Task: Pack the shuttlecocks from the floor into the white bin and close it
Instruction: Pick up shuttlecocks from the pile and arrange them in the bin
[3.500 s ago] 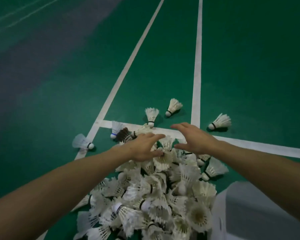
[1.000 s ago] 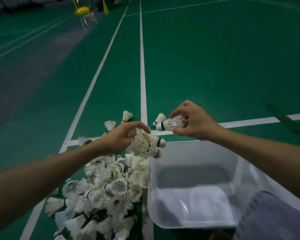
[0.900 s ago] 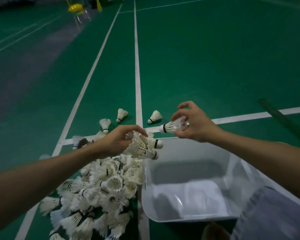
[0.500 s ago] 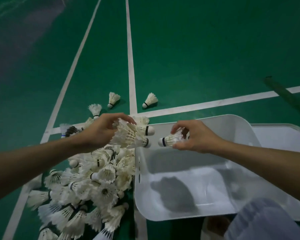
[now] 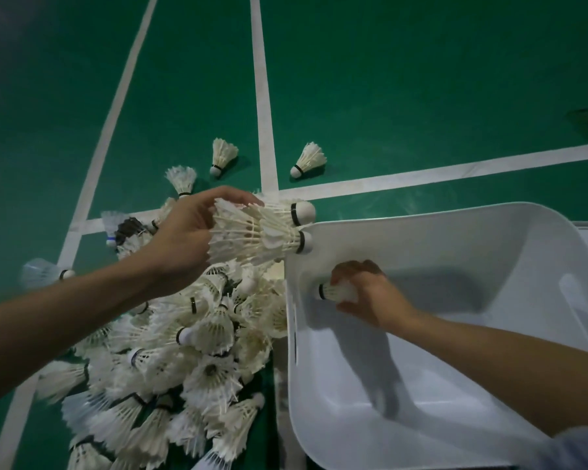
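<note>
Inside the bin [image 5: 455,239], low against its left wall, the right hand [image 5: 370,296] grips one shuttlecock [image 5: 335,291], cork towards the wall; I can see nothing else in the bin. The left hand [image 5: 180,239] clutches a bunch [image 5: 255,232] of shuttlecocks by their skirts, with the corks just over the bin's corner rim. The pile [image 5: 197,351] lies on the floor [image 5: 421,96] hard against the bin's left side, and a few strays [image 5: 308,159] lie beyond it.

Risks, as I judge them: the bunch is held only at its wide feather end, so one could slip free. Since the corks barely clear the corner, it might land outside the rim. Squeezing harder could crush or snap feathers. The left forearm [image 5: 65,327] hangs over the pile and might scatter it. The bin looks thin-walled and smooth, so a knock may slide it across the court.

Each shuttlecock is a white feather cone with ribbed quills and a rounded cork tip banded in black, and looks light and brittle. The bin is glossy white plastic with rounded corners and narrow slits in its left wall. The floor is matt green, crossed by white lines [image 5: 262,96].
</note>
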A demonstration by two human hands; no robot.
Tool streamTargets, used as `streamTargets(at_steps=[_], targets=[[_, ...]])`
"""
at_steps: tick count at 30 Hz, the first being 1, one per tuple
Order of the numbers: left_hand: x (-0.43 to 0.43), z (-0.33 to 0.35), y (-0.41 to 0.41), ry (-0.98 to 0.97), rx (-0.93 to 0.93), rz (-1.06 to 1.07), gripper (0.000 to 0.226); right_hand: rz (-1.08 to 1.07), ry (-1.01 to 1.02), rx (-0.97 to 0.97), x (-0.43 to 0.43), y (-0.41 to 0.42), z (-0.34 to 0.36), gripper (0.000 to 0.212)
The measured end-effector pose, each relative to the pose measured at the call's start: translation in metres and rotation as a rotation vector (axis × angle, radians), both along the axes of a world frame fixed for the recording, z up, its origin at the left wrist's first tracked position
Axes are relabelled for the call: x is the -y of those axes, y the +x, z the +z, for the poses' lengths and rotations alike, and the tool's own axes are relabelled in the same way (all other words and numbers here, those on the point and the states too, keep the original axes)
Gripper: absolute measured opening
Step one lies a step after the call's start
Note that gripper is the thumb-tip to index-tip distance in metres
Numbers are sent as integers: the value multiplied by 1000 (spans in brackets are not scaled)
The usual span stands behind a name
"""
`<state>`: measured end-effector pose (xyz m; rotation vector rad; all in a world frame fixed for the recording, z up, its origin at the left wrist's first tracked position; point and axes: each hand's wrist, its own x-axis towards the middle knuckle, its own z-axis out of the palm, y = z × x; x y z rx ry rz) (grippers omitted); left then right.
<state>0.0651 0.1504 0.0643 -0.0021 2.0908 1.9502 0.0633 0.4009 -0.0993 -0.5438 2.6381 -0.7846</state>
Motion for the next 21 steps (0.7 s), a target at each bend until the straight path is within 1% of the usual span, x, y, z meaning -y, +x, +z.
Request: streamTargets(at_steps=[2,9,12,15,18,21], targets=[[-4,-4,-2,34,-9,7,30,81,124,-64,-2,1,-3,43],[-7,-8,-2,29,-19,34,32,-4,81,-10,10,2,-5,46],[-11,-6,1,24,-23,31,32,-24,152,-42,11,-1,1,48],[-12,-6,3,16,-18,24,32,24,220,-89,3,3,1,55],[-15,-5,4,8,-6,28,32,5,150,-145,-7,5,-3,61],[-16,-2,6,-4,-13,28,32,-51,16,-166,-10,4,4,54]])
